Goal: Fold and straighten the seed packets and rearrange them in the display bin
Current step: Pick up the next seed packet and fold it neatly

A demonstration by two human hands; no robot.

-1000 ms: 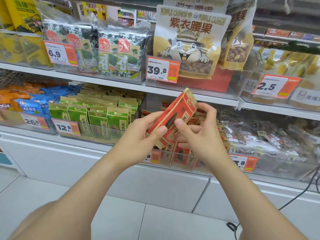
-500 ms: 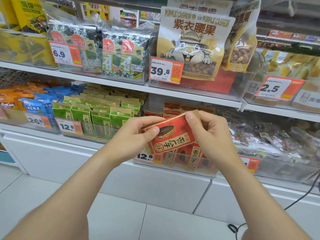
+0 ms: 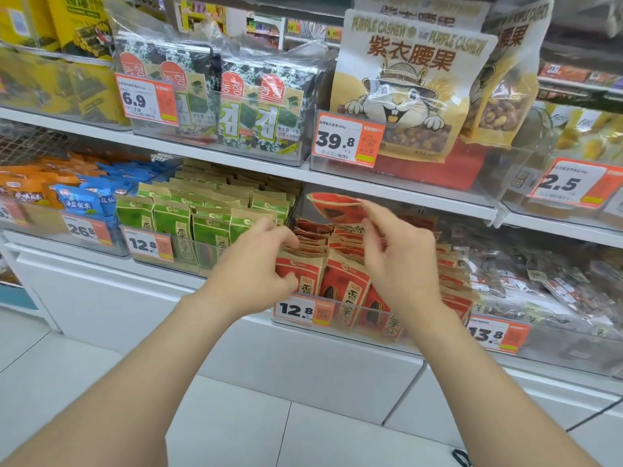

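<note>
right hand (image 3: 401, 261) is pinching a red paper seed packet (image 3: 332, 205) at eleven o'clock over the clear plastic display bin (image 3: 340, 326); left hand (image 3: 249, 274) is gripping the front-left red packet (image 3: 308, 269).

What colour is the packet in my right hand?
The packet is red with a dark seed; head view.

We saw red seed packets (image 3: 338, 279) printed with a dark striped seed; green packets (image 3: 172, 219) edged in kraft brown; orange-and-white price tags (image 3: 296, 310); the blurred packets (image 3: 79, 205) at left seemed blue.
</note>
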